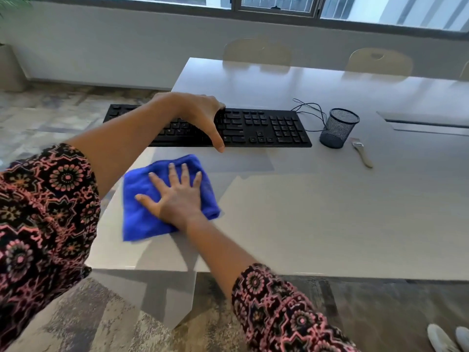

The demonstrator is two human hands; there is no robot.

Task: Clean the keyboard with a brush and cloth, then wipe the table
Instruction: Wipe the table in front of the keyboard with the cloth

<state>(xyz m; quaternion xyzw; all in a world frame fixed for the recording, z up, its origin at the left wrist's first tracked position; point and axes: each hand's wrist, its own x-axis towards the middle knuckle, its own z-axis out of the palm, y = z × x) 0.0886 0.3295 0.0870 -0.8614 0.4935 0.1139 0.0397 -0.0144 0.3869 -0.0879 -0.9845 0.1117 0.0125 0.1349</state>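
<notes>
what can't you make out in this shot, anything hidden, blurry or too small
Head view only:
- keyboard: its middle keys are hidden by the left hand and forearm.
- table: the patch under the cloth and right hand is covered.
- mesh cup: the inside is too dark to tell contents.
- brush: bristles are too small and blurred.
- cable: its far end cannot be traced.

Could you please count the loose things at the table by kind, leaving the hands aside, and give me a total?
Keyboard: 1
Blue cloth: 1
Mesh pen cup: 1
Brush: 1
Total: 4
</notes>
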